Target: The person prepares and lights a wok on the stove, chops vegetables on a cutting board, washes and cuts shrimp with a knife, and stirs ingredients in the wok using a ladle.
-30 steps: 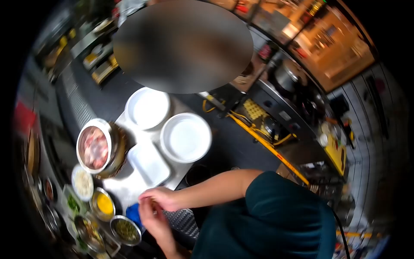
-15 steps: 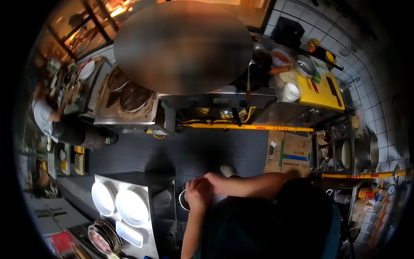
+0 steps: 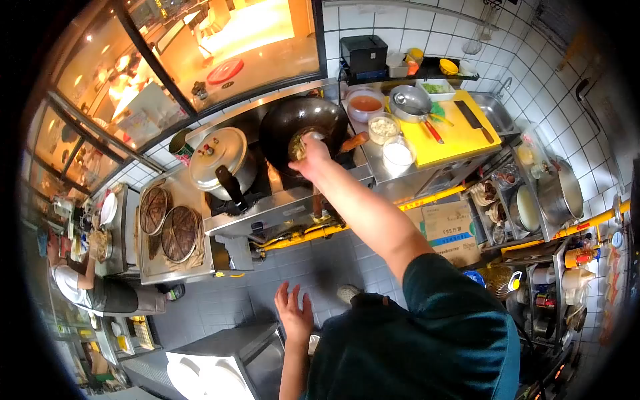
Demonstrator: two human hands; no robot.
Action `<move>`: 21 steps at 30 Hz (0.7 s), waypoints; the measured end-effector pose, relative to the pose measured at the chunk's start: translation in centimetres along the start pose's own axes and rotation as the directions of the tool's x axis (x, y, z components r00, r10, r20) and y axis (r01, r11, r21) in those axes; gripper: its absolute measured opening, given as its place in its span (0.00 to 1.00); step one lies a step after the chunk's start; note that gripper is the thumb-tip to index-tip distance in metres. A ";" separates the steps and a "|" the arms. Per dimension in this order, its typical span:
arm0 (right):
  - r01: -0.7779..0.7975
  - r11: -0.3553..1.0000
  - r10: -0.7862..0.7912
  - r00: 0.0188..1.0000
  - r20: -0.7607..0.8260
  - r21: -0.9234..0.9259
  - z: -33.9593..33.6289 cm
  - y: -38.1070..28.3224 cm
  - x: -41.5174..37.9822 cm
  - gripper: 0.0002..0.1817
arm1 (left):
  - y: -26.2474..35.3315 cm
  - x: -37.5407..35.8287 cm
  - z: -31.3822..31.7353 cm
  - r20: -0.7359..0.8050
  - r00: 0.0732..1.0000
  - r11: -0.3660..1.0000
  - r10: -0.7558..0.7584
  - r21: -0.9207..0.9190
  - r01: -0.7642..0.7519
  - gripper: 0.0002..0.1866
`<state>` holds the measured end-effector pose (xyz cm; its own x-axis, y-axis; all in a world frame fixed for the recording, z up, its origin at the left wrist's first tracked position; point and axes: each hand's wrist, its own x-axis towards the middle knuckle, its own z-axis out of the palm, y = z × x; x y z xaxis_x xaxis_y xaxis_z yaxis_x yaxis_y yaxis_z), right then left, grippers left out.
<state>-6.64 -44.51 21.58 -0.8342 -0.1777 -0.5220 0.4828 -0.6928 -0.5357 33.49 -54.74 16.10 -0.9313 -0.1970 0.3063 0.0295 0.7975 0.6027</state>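
My right hand (image 3: 311,160) reaches over the black wok (image 3: 277,127) on the stove, its fingers curled. A small pale rim shows at the fingers; what they hold is mostly hidden. Beside the fingertips, brownish-green food (image 3: 297,143) appears inside the wok. My left hand (image 3: 294,313) is low in front of my body with its fingers spread, holding nothing. A lidded pressure cooker (image 3: 220,160) with a black handle stands left of the wok.
Right of the stove, a yellow cutting board (image 3: 427,145) bears a cleaver (image 3: 473,120) and a metal pan (image 3: 409,103). White tubs (image 3: 398,155) stand nearby. Round brown steamers (image 3: 180,233) are at left. A person (image 3: 73,283) works farther left. A flattened cardboard box (image 3: 443,227) lies below the counter.
My hands were together near my body; now the right arm extends forward over the wok and the left hand is apart with fingers spread. The view has tilted up toward the stove.
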 end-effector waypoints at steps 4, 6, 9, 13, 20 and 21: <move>0.039 0.998 -0.040 0.999 0.022 0.039 3.7 -2.7 0.0 0.29 | -4.1 -5.6 -0.1 -0.019 0.983 0.983 -0.184 0.000 0.184 0.15; 0.083 0.995 -0.076 0.992 0.100 -0.063 3.9 -2.7 -0.1 0.32 | -5.8 -8.3 -0.6 -0.029 0.959 0.958 -0.280 0.052 0.282 0.15; 0.282 0.938 -0.240 0.948 0.210 -0.202 4.0 -1.7 -5.5 0.43 | -9.5 -12.2 -0.5 -0.016 0.932 0.930 -0.361 0.062 0.362 0.16; 0.669 0.564 -0.422 0.738 0.527 -0.485 -0.8 2.8 -9.4 0.41 | -12.6 -13.0 -0.3 0.076 0.947 0.948 -0.313 0.080 0.308 0.17; 0.777 0.244 0.002 0.598 0.802 -0.580 -13.1 10.0 -18.0 0.35 | -12.8 -5.7 -0.5 0.315 0.936 0.983 -0.158 0.135 0.121 0.20; 0.750 0.127 0.135 0.635 0.760 -0.649 -14.8 10.0 -18.9 0.35 | -12.5 -4.5 -0.9 0.337 0.930 0.985 -0.144 0.138 0.102 0.20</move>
<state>17.87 -37.74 16.27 -0.6677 -0.7376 0.1008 -0.3915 0.2327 -0.8903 37.60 -64.30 7.84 -0.9931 -0.1056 -0.0500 -0.1161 0.8442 0.5232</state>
